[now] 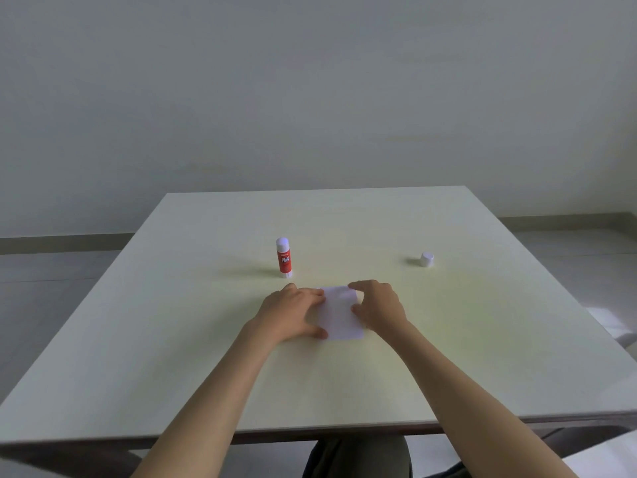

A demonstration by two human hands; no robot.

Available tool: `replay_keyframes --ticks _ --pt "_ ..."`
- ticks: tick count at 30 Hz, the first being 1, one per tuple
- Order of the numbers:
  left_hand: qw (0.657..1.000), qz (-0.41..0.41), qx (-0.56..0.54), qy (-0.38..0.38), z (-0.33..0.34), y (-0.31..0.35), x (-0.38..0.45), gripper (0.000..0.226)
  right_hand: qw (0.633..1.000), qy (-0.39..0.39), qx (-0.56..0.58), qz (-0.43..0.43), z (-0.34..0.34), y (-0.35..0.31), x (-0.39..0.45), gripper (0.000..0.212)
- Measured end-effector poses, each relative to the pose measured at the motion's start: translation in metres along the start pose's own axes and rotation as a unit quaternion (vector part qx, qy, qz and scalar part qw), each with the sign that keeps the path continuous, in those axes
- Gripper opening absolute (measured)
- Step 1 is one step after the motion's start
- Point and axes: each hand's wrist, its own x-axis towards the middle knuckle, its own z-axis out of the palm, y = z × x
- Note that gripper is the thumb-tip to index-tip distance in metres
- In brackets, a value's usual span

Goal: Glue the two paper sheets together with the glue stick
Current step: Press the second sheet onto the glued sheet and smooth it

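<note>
A small white paper sheet [339, 313] lies flat on the pale table [206, 339]; I cannot tell whether a second sheet lies under it. My left hand [291, 313] rests palm down on its left edge, fingers spread over the paper. My right hand [377, 305] touches its right edge, with the index fingertip on the far right corner and the thumb at the side. The red glue stick [284, 258] stands upright and uncapped just beyond my left hand. Its white cap [426, 259] sits apart, far to the right.
The table's near edge runs just above my lap. A plain grey wall stands behind the table. A white object [617, 331] shows past the table's right edge.
</note>
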Motion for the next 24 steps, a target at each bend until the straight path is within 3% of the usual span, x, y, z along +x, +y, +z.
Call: replay_keyframes --ticks 4,10,15,20,24 --pt "1.000 0.012 0.023 0.011 0.001 0.000 0.000 0.061 0.986 0.040 -0.137 -0.086 0.005 -0.006 -0.006 0.038" --pt "0.999 0.038 0.021 0.031 0.007 -0.005 -0.003 0.058 0.944 0.096 -0.229 -0.218 0.023 -0.005 -0.012 0.052" --pt "0.997 0.068 0.008 0.030 0.020 -0.015 -0.002 0.072 0.929 0.060 -0.292 -0.219 0.023 -0.004 -0.016 0.052" --pt "0.995 0.083 -0.053 0.000 0.018 -0.013 -0.007 0.070 0.924 0.090 -0.303 -0.215 0.020 -0.002 -0.016 0.040" --pt "0.995 0.079 -0.054 0.004 0.020 -0.015 -0.007 0.070 0.930 0.132 -0.286 -0.191 0.018 0.009 -0.017 0.056"
